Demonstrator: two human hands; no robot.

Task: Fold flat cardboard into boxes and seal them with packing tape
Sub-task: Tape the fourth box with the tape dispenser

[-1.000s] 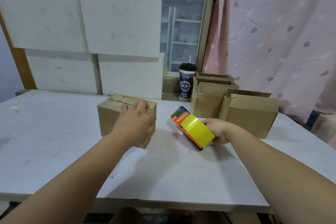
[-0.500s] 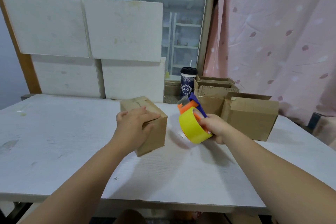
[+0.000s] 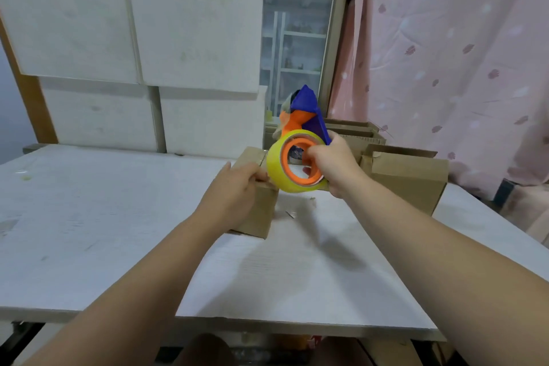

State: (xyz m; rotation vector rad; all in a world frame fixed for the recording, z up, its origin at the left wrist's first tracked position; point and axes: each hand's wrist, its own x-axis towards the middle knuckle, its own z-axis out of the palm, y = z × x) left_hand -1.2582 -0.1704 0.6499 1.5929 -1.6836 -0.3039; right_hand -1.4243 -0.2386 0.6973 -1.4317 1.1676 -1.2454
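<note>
A person's left hand (image 3: 234, 196) holds a small closed cardboard box (image 3: 260, 218) on a white table (image 3: 104, 217), fingers bent over its top edge. The fingertips vanish behind a yellow roll of packing tape (image 3: 274, 169), which also hides much of the box top. The right hand (image 3: 337, 171) is clenched around an orange and blue tape dispenser (image 3: 304, 101), raised just above the box with its nose pointing upward. The blade end is blurred. Behind the right hand, several open cardboard boxes (image 3: 410, 181) stand partly covered, before a pink curtain (image 3: 445, 53).
</note>
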